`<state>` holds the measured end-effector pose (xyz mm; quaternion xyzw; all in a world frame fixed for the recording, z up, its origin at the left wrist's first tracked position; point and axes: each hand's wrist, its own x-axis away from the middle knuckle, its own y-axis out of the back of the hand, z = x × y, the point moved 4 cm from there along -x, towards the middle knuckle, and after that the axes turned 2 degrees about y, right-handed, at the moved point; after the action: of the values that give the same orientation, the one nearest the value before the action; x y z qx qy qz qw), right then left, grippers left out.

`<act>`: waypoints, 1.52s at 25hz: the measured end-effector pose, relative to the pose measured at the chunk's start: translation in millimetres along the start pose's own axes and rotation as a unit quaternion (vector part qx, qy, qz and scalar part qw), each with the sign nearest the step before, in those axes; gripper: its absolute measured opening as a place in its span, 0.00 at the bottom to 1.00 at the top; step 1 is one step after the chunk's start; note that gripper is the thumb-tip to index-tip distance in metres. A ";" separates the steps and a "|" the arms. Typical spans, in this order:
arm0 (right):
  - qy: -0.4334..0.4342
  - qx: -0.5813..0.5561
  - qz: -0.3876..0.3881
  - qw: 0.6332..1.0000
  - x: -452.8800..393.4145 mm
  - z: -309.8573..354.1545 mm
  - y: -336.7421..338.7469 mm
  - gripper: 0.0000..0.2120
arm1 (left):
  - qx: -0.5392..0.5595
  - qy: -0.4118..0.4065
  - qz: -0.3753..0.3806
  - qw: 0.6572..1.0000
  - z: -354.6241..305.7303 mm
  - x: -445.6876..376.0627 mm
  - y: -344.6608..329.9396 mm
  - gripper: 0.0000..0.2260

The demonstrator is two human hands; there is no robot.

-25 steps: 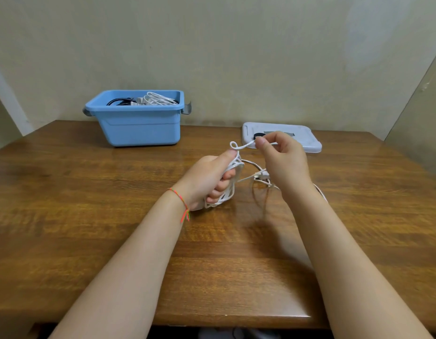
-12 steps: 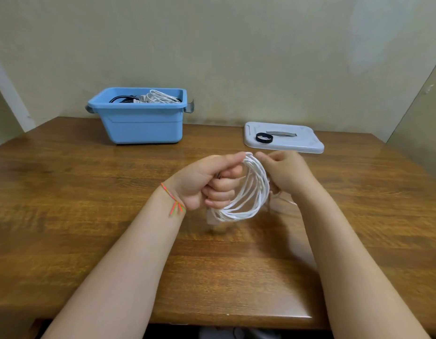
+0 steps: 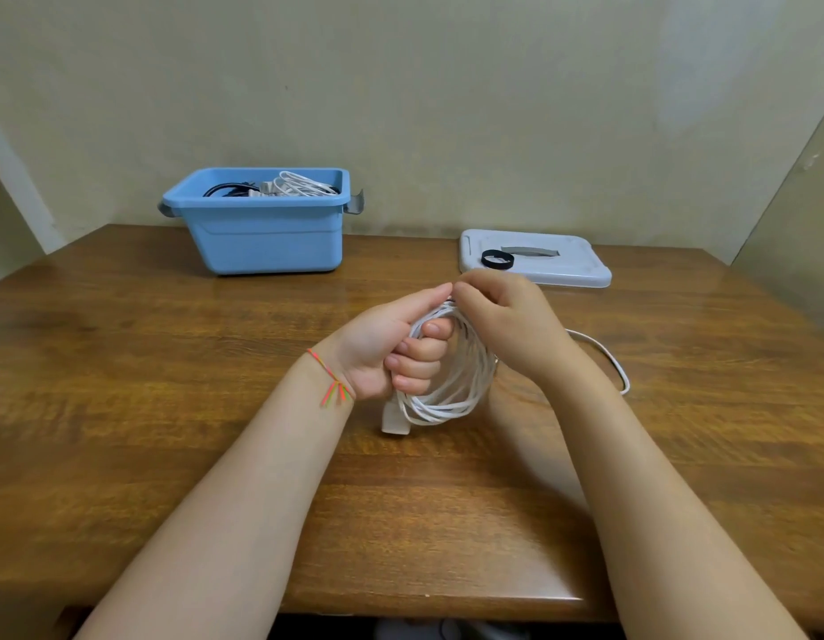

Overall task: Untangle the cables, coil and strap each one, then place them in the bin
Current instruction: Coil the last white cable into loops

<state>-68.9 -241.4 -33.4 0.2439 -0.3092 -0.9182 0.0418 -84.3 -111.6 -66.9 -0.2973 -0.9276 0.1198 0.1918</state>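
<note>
A white cable (image 3: pixel 451 394) hangs as a coil of several loops over the middle of the wooden table. My left hand (image 3: pixel 391 344) grips the coil's top, fingers curled through the loops. My right hand (image 3: pixel 502 321) pinches the cable at the coil's top, right beside my left thumb. A loose tail of the same cable (image 3: pixel 604 358) trails on the table behind my right wrist. A white plug end (image 3: pixel 395 420) hangs below my left hand. The blue bin (image 3: pixel 266 233) stands at the back left with coiled white and black cables inside.
A grey bin lid (image 3: pixel 567 265) lies flat at the back right, with a black strap ring (image 3: pixel 497 260) on it. The wooden table (image 3: pixel 146 385) runs to walls at the back and both sides; its front edge is near my elbows.
The right hand brought another stretch of cable onto the coil, which grew from a small bunch to wide loops. Both hands drew closer together; a loose tail now lies at the right.
</note>
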 end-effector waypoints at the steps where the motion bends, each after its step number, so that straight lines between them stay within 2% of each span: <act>1: -0.007 0.028 -0.003 1.000 -0.3 -3.8 -0.4 0.18 | 0.002 0.005 -0.003 1.000 0.5 -0.4 0.9 0.24; 4: -0.070 0.095 0.001 0.993 -1.5 -14.4 4.1 0.26 | 0.032 0.014 -0.022 0.999 1.0 -1.6 6.0 0.24; 7: -0.138 0.142 0.043 0.979 -0.7 -23.0 3.4 0.28 | 0.149 -0.010 -0.075 0.986 -2.0 -2.0 13.5 0.23; 9: -0.173 0.168 0.070 0.968 -1.4 -31.9 3.1 0.27 | 0.243 -0.044 -0.133 0.960 -4.7 -1.6 24.1 0.23; 11: -0.228 0.207 0.093 0.947 -2.2 -43.3 6.8 0.26 | 0.338 -0.092 -0.179 0.919 -7.0 -1.8 36.5 0.25; 13: -0.282 0.239 0.067 0.927 -2.9 -51.1 15.4 0.24 | 0.402 -0.126 -0.212 0.882 -7.0 -3.0 43.8 0.26; 14: -0.298 0.262 0.040 0.917 -1.7 -50.6 20.6 0.20 | 0.407 -0.131 -0.228 0.875 -5.7 -3.8 44.3 0.26; 16: -0.283 0.344 0.000 0.895 1.8 -43.5 28.8 0.08 | 0.372 -0.119 -0.227 0.892 -3.9 -6.4 39.9 0.27; 17: -0.252 0.370 -0.019 0.894 1.6 -40.2 31.0 0.06 | 0.339 -0.098 -0.208 0.912 -2.5 -7.9 35.3 0.27; 18: -0.203 0.371 -0.044 0.905 1.0 -35.1 31.2 0.08 | 0.303 -0.071 -0.183 0.933 -0.6 -8.8 30.2 0.26; 19: -0.146 0.334 -0.070 0.929 -0.3 -29.9 29.0 0.09 | 0.266 -0.043 -0.160 0.950 1.2 -8.6 26.0 0.25; 21: -0.072 0.156 -0.092 0.981 -2.1 -15.1 17.3 0.09 | 0.205 -0.010 -0.123 0.971 3.6 -7.3 20.4 0.24; 23: -0.052 0.021 -0.054 0.997 -1.5 -5.6 -2.1 0.08 | 0.177 -0.001 -0.091 0.980 3.4 -6.4 14.8 0.23; 25: -0.041 0.030 -0.019 0.999 -0.1 -4.0 -11.9 0.08 | 0.186 0.003 -0.069 0.980 2.7 -5.9 12.8 0.23; 30: -0.071 0.066 -0.012 0.995 -2.8 -17.3 0.7 0.09 | 0.279 -0.030 -0.035 0.959 -2.5 -2.6 17.2 0.23; 32: -0.069 0.102 0.028 0.992 -1.0 -19.9 -4.4 0.14 | 0.337 -0.066 -0.044 0.938 -5.6 -1.7 21.8 0.23; 35: -0.079 0.146 0.139 0.976 2.9 -18.2 -20.8 0.18 | 0.425 -0.152 -0.099 0.887 -8.8 -0.8 36.9 0.24; 38: -0.085 0.169 0.231 0.954 6.8 -15.3 -29.6 0.13 | 0.451 -0.252 -0.199 0.833 -13.4 6.0 53.2 0.21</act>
<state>-65.5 -227.5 -64.3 0.0903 -0.5101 -0.8353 0.1840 -56.1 -64.2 -71.0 0.0533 -0.8257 0.5552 0.0842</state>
